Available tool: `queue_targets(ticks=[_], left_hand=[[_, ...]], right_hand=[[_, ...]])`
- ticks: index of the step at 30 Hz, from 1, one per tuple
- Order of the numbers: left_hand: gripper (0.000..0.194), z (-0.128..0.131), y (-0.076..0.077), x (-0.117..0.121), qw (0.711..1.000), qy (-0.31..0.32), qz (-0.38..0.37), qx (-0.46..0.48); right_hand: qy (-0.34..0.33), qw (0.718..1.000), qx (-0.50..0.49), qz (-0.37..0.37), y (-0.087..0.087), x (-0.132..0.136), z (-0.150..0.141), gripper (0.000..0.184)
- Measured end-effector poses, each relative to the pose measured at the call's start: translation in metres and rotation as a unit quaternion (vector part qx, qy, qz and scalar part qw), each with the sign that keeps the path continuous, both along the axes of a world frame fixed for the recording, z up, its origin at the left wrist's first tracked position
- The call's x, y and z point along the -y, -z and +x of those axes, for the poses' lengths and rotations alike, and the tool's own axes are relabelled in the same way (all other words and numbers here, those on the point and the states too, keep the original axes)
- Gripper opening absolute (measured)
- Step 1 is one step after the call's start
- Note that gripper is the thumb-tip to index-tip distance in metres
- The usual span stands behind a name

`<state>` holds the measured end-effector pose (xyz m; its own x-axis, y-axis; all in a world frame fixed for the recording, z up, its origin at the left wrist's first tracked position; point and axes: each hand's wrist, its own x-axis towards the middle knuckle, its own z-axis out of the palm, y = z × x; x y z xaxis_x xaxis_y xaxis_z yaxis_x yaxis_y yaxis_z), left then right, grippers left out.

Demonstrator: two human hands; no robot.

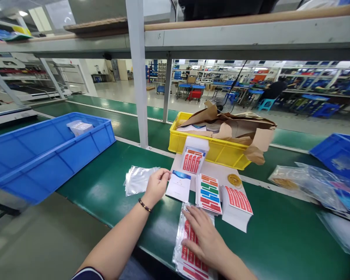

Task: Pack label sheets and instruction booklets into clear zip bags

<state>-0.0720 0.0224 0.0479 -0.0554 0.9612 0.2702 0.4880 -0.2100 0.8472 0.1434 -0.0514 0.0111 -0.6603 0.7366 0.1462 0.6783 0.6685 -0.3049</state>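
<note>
My left hand (156,186), with a beaded bracelet at the wrist, is closed in a pinch beside the upper left corner of a stack of white booklets (179,186) with a blue top. What its fingertips hold, if anything, is too small to make out. Clear plastic bags (138,181) lie just left of it. My right hand (202,235) rests flat with fingers apart on a pile of bagged red label sheets (189,254) at the near edge. Above it are a stack of multicoloured label sheets (209,193) and a stack of red-printed sheets (237,206).
A blue bin (84,149) stands at left, a yellow crate (212,149) with torn brown paper behind the stacks. Red label cards (192,160) lean near the crate. Rubber bands (235,180), plastic packets (306,181) and another blue bin (338,155) are at right. A white post (138,77) rises behind.
</note>
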Motion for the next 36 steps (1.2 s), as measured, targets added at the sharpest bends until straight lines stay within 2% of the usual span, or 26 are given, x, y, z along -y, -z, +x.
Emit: queue_targets(ticks=[1, 2, 5, 8, 11, 14, 16, 20, 22, 24, 26, 28, 30, 33, 36], left_hand=[[0.034, -0.013, 0.0, -0.003, 0.996, -0.017, -0.036, -0.086], [0.036, -0.026, 0.001, -0.006, 0.989, -0.031, -0.061, -0.129], [0.031, -0.056, 0.014, -0.013, 0.969, -0.052, -0.129, -0.205], [0.019, -0.071, 0.03, -0.017, 0.947, -0.044, -0.188, -0.256], [0.01, -0.073, 0.035, -0.019, 0.937, -0.03, -0.205, -0.281], [0.017, -0.064, 0.026, -0.013, 0.941, -0.001, -0.184, -0.282], [0.023, -0.048, 0.018, -0.003, 0.948, 0.037, -0.158, -0.274], [0.025, 0.002, 0.01, 0.028, 0.953, 0.132, -0.102, -0.253], [0.024, 0.028, 0.012, 0.04, 0.95, 0.17, -0.078, -0.25], [0.024, 0.048, 0.014, 0.044, 0.949, 0.212, -0.054, -0.227], [0.027, 0.062, 0.016, 0.039, 0.96, 0.22, -0.077, -0.151], [0.031, 0.07, 0.018, 0.029, 0.966, 0.209, -0.15, -0.016], [0.033, 0.076, 0.022, 0.019, 0.948, 0.201, -0.219, 0.109], [0.029, 0.082, 0.029, 0.012, 0.928, 0.191, -0.261, 0.187], [0.023, 0.085, 0.036, 0.013, 0.925, 0.18, -0.26, 0.213]], right_hand=[[0.009, 0.999, -0.031, 0.026, -0.006, -0.004, 0.0, 0.056], [0.021, 0.997, -0.063, 0.05, -0.013, -0.008, 0.0, 0.047], [0.058, 0.983, -0.152, 0.086, -0.025, -0.018, -0.002, 0.027], [0.071, 0.971, -0.217, 0.071, -0.024, -0.021, -0.007, 0.017], [0.063, 0.962, -0.263, 0.027, -0.016, -0.021, -0.011, 0.013], [0.058, 0.953, -0.294, -0.038, -0.008, -0.021, -0.01, 0.018], [0.061, 0.942, -0.314, -0.099, -0.005, -0.022, -0.008, 0.025], [0.123, 0.88, -0.375, -0.263, 0.003, -0.026, -0.006, 0.04], [0.158, 0.867, -0.375, -0.289, 0.007, -0.028, -0.004, 0.048], [0.18, 0.892, -0.34, -0.236, 0.01, -0.029, 0.0, 0.047], [0.19, 0.927, -0.29, -0.141, 0.012, -0.03, 0.005, 0.038], [0.189, 0.95, -0.241, -0.058, 0.015, -0.031, 0.008, 0.035], [0.181, 0.96, -0.212, -0.01, 0.016, -0.031, 0.01, 0.036], [0.168, 0.964, -0.207, 0.004, 0.015, -0.031, 0.008, 0.037], [0.164, 0.954, -0.246, -0.039, 0.007, -0.03, 0.004, 0.033]])
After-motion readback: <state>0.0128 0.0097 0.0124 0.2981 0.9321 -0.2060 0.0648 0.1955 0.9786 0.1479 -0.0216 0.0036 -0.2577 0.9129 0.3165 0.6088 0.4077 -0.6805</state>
